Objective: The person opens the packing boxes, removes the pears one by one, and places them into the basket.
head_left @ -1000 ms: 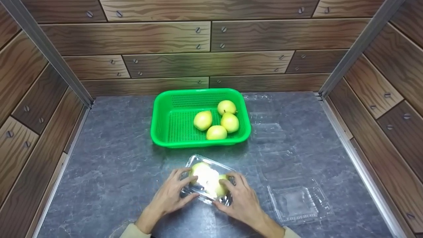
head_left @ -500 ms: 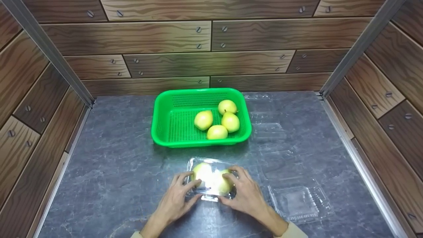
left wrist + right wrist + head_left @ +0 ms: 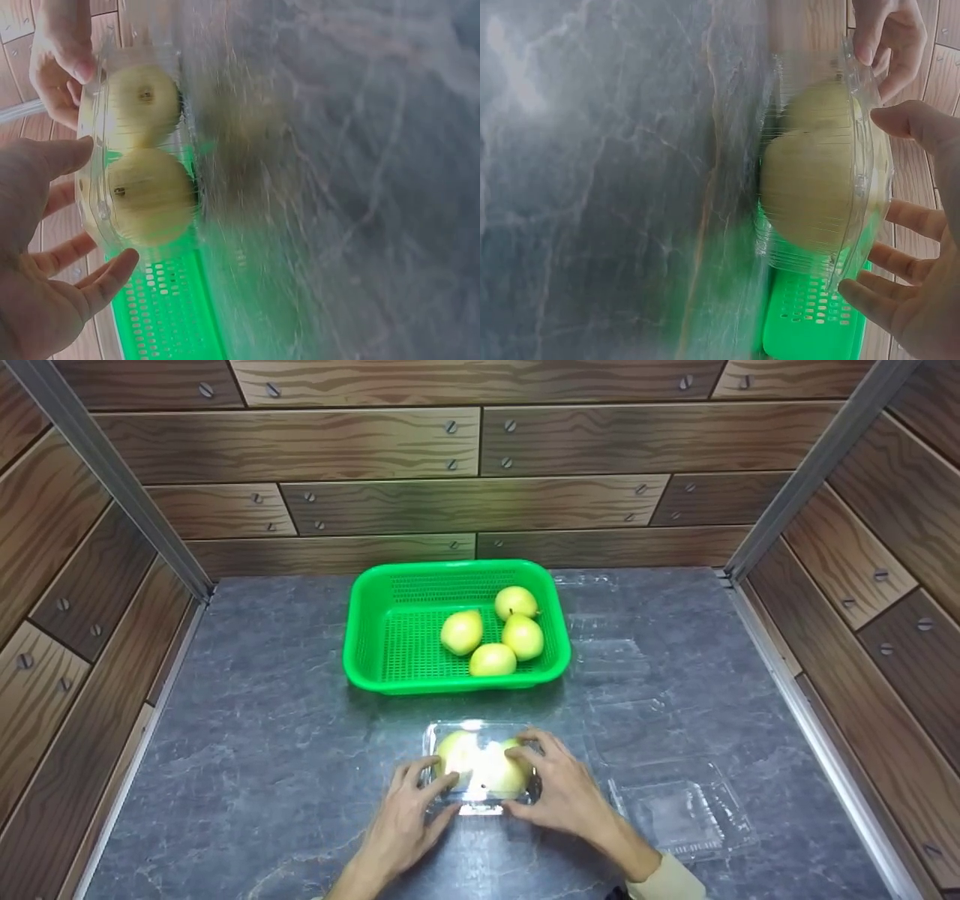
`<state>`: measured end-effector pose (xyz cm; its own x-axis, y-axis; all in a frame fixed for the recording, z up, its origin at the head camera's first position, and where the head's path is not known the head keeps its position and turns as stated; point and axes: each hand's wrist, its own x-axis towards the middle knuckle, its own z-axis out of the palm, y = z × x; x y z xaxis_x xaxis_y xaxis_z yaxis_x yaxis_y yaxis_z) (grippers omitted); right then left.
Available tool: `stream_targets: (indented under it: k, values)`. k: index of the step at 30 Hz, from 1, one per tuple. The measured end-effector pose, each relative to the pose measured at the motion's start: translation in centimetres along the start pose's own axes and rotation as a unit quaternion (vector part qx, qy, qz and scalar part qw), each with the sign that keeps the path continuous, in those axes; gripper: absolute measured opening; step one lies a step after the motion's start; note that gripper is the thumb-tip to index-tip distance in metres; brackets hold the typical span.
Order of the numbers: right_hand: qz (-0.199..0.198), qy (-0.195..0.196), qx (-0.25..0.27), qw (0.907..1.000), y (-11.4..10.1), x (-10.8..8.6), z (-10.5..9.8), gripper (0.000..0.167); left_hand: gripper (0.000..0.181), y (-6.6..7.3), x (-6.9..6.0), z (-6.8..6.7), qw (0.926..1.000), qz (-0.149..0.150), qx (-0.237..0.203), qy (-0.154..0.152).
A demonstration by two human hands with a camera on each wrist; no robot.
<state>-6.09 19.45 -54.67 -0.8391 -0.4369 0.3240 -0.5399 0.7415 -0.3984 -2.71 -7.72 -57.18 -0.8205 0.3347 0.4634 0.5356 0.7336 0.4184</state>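
A clear plastic clamshell box [image 3: 480,802] stands on the table at the front centre, its lid down over pears [image 3: 452,750]; two show through its wall in the left wrist view. My left hand [image 3: 401,814] holds the box's left front corner, thumb at the front edge and fingertips on the lid and side. At the right corner my right hand [image 3: 566,787] grips likewise, its thumb [image 3: 904,120] against the rim and its fingers along the side. Glare hides part of the lid in the head view.
Behind the box stands a green plastic basket [image 3: 367,679] with several pears [image 3: 493,660] in its right half. Clear plastic boxes [image 3: 679,817] lie along the right side of the table. Wood-patterned walls [image 3: 480,502] enclose the back and sides.
The box has turned from a slant until its front edge lies square to me, shifting slightly right. Both hands have moved along with it. The basket and its pears have stayed put.
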Motion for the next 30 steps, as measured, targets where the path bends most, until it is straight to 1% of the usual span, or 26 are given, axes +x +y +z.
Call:
stream_targets:
  k: [4,7,9,12,14,16,17,18,19,20,22,24,25,27,30]
  values:
    - [0.018,-0.015,0.009,0.9997,0.0,0.0,-0.2,0.064,0.038,0.1,-0.2,0.2,0.9999,-0.001,-0.001,0.010]
    - [0.017,-0.015,0.005,0.9997,0.0,0.0,-0.2,0.064,0.041,0.2,-0.3,0.3,0.9997,-0.009,-0.009,0.021]
    - [0.010,-0.010,-0.002,0.9999,0.0,-0.1,-0.2,0.065,0.048,0.3,-0.4,0.4,0.9991,-0.027,-0.018,0.026]
    - [-0.006,-0.004,-0.013,0.9999,-0.1,-0.4,-0.2,0.064,0.060,0.4,-0.6,0.6,0.9962,-0.065,-0.040,0.040]
    - [-0.012,-0.001,-0.019,0.9997,-0.2,-0.6,-0.4,0.064,0.066,0.6,-0.8,0.7,0.9924,-0.092,-0.061,0.055]
    - [-0.012,-0.001,-0.023,0.9997,-0.2,-0.8,-0.6,0.063,0.069,0.7,-0.9,0.8,0.9849,-0.128,-0.098,0.063]
    - [-0.010,-0.003,-0.024,0.9997,-0.2,-0.9,-0.8,0.063,0.070,0.8,-1.0,0.7,0.9786,-0.152,-0.124,0.064]
    - [-0.007,-0.006,-0.023,0.9997,-0.2,-0.9,-1.0,0.062,0.072,0.9,-1.0,0.7,0.9703,-0.178,-0.152,0.061]
    - [-0.003,-0.010,-0.022,0.9997,-0.2,-1.0,-1.2,0.063,0.073,1.0,-1.1,0.7,0.9602,-0.209,-0.176,0.055]
    - [-0.001,-0.015,-0.021,0.9997,-0.2,-1.0,-1.3,0.063,0.074,1.2,-1.1,0.7,0.9484,-0.243,-0.198,0.047]
    - [0.002,-0.027,-0.021,0.9994,-0.2,-1.0,-1.7,0.063,0.075,1.5,-1.0,0.6,0.9191,-0.308,-0.243,0.032]
    - [0.002,-0.038,-0.024,0.9990,-0.1,-1.0,-2.0,0.063,0.077,1.8,-1.0,0.5,0.8894,-0.360,-0.280,0.023]
    - [0.000,-0.042,-0.027,0.9988,0.0,-1.0,-2.1,0.064,0.077,1.9,-1.0,0.5,0.8748,-0.383,-0.296,0.023]
    - [-0.005,-0.049,-0.030,0.9983,0.1,-1.0,-2.4,0.063,0.078,2.1,-0.9,0.6,0.8480,-0.422,-0.320,0.027]
    - [-0.015,-0.056,-0.038,0.9976,0.2,-1.0,-3.0,0.061,0.076,2.3,-1.1,1.0,0.8124,-0.471,-0.342,0.034]
